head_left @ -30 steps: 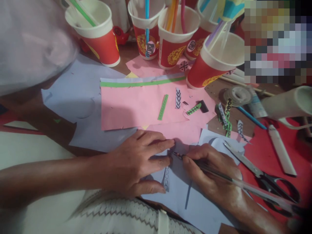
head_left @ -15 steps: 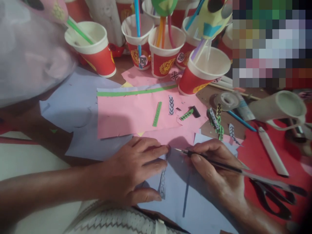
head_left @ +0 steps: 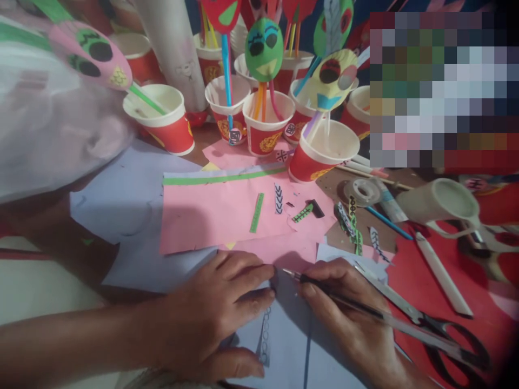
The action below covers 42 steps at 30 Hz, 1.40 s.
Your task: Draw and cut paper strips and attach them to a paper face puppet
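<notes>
My left hand (head_left: 231,313) lies flat with its fingers stretched out over a narrow paper strip (head_left: 264,337) marked with a row of small drawn circles. The strip rests on blue-grey paper (head_left: 292,340); its upper end is hidden beneath my fingers. In my right hand (head_left: 348,308) a pen (head_left: 344,300) is pinched, its metal tip close to my left fingertips. Whether the tip touches the paper I cannot tell. Black-handled scissors (head_left: 430,324) lie beside and partly behind my right hand. Beyond my hands spreads pink paper (head_left: 203,216) carrying a green patterned strip (head_left: 257,212) and other small strips.
Several red and white paper cups (head_left: 268,127) stand at the back, holding straws with egg-shaped paper faces (head_left: 264,48). To the right are a tape roll (head_left: 362,192), a mug (head_left: 450,202), a white cutter-like tool (head_left: 444,273) and red paper (head_left: 409,281). A plastic bag (head_left: 60,129) bulges at left.
The view has tilted upward, so everything sits lower and more of the paper faces shows. My hands keep nearly the same pose, with the pen still near the left fingertips.
</notes>
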{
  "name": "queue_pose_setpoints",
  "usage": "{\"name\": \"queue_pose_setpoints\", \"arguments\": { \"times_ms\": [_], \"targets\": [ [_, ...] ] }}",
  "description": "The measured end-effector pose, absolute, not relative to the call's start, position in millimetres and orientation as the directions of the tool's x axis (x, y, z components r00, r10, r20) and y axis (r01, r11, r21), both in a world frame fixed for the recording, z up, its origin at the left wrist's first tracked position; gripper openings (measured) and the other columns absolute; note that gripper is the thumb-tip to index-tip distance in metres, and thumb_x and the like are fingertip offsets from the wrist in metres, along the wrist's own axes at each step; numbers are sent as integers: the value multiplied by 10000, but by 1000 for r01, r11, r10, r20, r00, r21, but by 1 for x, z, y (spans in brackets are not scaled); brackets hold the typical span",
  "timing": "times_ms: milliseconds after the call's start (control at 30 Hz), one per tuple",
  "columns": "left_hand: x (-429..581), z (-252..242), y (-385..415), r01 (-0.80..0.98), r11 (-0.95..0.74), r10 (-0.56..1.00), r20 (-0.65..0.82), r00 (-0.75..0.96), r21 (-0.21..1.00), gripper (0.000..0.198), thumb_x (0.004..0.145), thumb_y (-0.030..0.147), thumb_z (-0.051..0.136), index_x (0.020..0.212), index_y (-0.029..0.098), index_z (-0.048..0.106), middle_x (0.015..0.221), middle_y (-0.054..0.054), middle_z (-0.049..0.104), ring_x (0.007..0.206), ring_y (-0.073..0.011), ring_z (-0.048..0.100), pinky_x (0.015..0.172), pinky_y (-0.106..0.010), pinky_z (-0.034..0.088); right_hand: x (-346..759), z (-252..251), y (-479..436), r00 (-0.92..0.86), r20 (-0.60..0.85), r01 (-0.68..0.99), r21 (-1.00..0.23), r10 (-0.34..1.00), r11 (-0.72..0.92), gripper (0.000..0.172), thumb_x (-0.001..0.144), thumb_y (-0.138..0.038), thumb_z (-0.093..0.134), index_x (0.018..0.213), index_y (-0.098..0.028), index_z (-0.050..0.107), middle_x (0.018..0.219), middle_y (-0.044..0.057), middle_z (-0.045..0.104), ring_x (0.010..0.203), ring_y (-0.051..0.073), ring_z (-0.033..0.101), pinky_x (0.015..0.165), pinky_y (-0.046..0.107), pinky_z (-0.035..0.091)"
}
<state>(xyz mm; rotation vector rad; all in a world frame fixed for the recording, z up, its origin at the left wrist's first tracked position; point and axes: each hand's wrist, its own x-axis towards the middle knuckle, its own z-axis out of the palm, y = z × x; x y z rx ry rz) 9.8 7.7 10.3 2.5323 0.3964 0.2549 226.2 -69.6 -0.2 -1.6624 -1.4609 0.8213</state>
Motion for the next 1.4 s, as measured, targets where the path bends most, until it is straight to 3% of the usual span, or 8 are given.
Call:
{"name": "queue_pose_setpoints", "arguments": {
  "times_ms": [167,300,667,967,1400],
  "targets": [
    [11,13,9,221,-813,323,100,941,539,554,805,576,489,1128,135,577,1250,-137,537,1075,-313,454,851,-440,346,220,2,-70,29,169,622,-775,985,115,96,777,-170,605,765,-234,535,625,-33,619,531,133,597,466,228,461],
    [11,15,11,214,-826,305,94,948,521,547,800,569,499,1109,127,590,1226,-141,560,1049,-314,471,833,-434,341,219,4,-67,-30,206,651,-739,978,176,118,770,-145,599,755,-238,528,606,-36,606,524,138,589,465,244,451],
    [10,10,10,215,-817,307,88,948,535,546,813,576,480,1143,152,578,1349,-143,467,1145,-332,423,868,-450,324,219,2,-70,45,138,639,-765,989,78,120,787,-162,604,762,-241,517,594,-38,585,511,131,568,443,243,425],
    [9,8,8,224,-827,301,69,951,516,535,840,585,429,1142,169,578,1369,-160,449,1187,-343,396,875,-464,313,219,2,-67,-42,186,647,-744,982,169,126,774,-161,611,773,-253,525,607,-26,593,553,157,597,453,263,439],
    [9,7,9,214,-823,300,83,950,526,547,839,583,434,1159,162,571,1342,-162,475,1167,-346,409,877,-469,319,219,2,-66,-68,158,653,-739,985,164,126,786,-173,610,778,-265,524,603,-35,602,569,164,618,475,269,460]
  ]
}}
